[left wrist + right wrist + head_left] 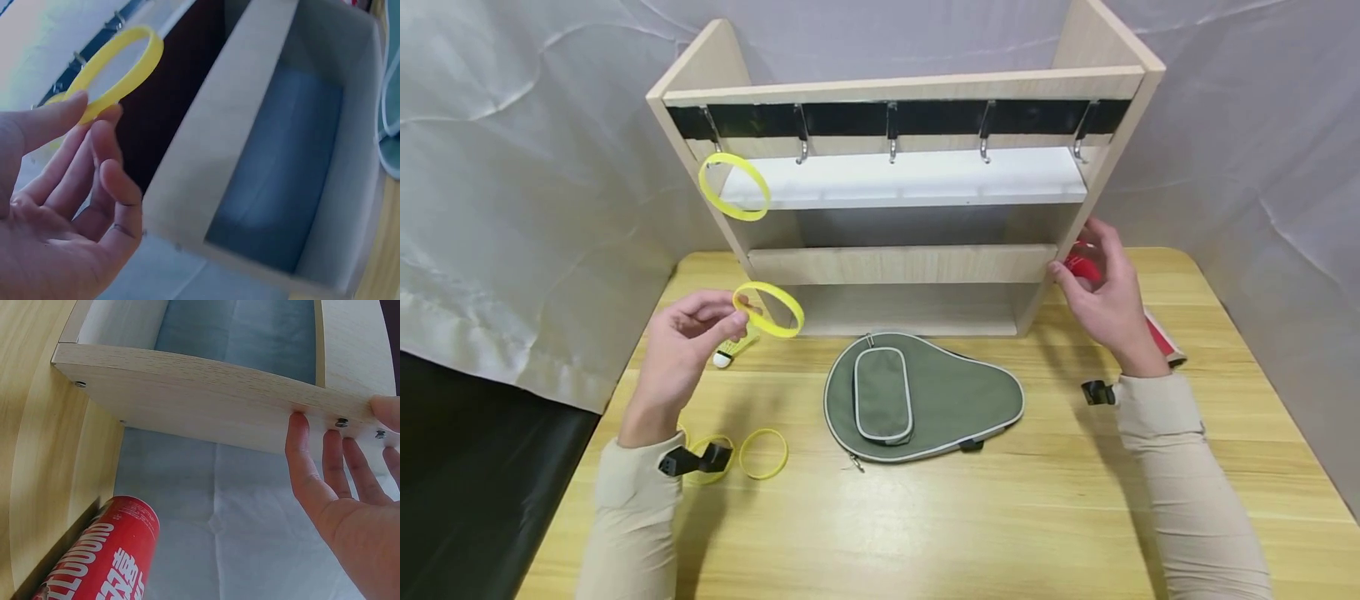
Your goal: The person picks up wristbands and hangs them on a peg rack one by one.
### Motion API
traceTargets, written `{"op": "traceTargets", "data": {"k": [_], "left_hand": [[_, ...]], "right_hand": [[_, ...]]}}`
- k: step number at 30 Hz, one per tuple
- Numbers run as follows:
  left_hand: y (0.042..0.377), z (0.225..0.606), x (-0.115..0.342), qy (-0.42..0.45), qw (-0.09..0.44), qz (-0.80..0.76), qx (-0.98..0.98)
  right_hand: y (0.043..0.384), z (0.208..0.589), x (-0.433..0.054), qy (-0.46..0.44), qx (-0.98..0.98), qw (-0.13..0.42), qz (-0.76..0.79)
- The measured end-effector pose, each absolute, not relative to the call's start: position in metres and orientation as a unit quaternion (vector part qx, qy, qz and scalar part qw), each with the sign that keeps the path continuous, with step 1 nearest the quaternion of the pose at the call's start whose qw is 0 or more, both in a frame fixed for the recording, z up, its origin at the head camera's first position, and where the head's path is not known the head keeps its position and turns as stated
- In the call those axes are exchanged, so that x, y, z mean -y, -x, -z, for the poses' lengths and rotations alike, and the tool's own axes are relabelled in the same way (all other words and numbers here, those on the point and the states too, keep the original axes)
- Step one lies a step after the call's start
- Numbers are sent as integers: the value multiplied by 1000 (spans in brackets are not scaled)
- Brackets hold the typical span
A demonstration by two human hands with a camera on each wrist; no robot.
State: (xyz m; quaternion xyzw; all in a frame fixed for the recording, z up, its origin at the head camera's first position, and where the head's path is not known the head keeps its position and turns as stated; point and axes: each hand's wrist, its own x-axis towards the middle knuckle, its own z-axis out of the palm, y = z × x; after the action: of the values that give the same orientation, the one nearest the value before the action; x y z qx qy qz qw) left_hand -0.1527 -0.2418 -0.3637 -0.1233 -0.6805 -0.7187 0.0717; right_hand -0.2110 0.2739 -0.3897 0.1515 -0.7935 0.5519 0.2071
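Observation:
My left hand (681,350) pinches a yellow ring (134,78) between thumb and fingers, in front of the left side of a wooden rack (902,265). Another yellow ring (739,213) hangs from the leftmost of the rack's metal hooks (892,146). My right hand (1108,292) grips the rack's right side panel. In the right wrist view its thumb lies at the front edge and its fingertips touch the outer face (200,409). Behind that hand a red can (106,556) with white lettering lies on the table, partly hidden in the head view.
A green racket-shaped case (955,400) with a zipped pocket lies before the rack. More yellow rings (763,477) lie on the wooden table (910,533) at left, partly hidden by the left wrist camera. A shuttlecock (724,359) lies near the rack's left foot. Grey cloth (535,167) hangs around.

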Motion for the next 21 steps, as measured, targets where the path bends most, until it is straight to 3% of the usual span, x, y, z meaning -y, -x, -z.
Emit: {"op": "traceTargets", "data": {"k": [11, 21], "left_hand": [[171, 338, 201, 176, 140, 806, 547], [186, 315, 163, 187, 186, 800, 539]], "right_hand": [[211, 388, -273, -149, 800, 204, -544], [211, 389, -274, -148, 798, 203, -547]]}}
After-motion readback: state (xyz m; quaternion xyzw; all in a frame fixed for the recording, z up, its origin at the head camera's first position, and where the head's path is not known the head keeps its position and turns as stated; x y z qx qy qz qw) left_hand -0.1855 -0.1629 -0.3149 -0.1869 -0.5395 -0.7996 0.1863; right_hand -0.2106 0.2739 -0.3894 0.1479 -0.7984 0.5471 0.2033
